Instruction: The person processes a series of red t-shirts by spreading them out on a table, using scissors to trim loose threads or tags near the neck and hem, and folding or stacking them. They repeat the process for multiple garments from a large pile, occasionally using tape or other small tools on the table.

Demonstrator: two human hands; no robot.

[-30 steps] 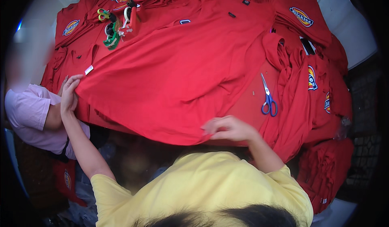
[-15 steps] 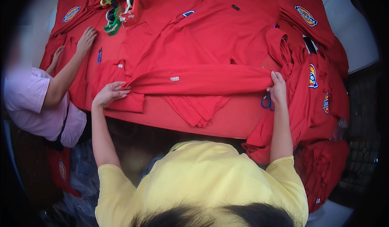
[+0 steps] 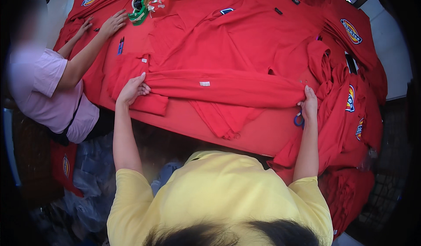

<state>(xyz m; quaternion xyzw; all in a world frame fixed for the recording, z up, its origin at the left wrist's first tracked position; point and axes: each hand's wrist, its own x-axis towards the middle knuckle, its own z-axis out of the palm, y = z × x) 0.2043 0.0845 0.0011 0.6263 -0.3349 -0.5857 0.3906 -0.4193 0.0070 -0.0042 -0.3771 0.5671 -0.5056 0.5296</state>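
A long red strip of folded garment (image 3: 245, 88) lies stretched between my two hands across the near side of the table. A small whitish label (image 3: 205, 84) shows on its upper face. My left hand (image 3: 134, 89) is closed on the strip's left end, above another folded red garment (image 3: 153, 105). At the other end, my right hand (image 3: 309, 102) pinches the cloth between thumb and fingers. Just below that hand are the blue handles of a pair of scissors (image 3: 299, 119). More loose red cloth (image 3: 221, 123) spreads beneath the strip.
At the left, a co-worker in a pink shirt (image 3: 48, 77) has both hands on the table. Blue thread snips (image 3: 120, 46) lie nearby. Green (image 3: 139, 11) and red (image 3: 160, 2) tape dispensers stand farther back. Red garments with patches (image 3: 351, 31) are heaped at the right. The table edge (image 3: 206, 138) is before me.
The view has shifted, so the table appears farther right and higher. Both my hands keep hold of the strip's ends. The co-worker's hands have slid farther forward over the cloth.
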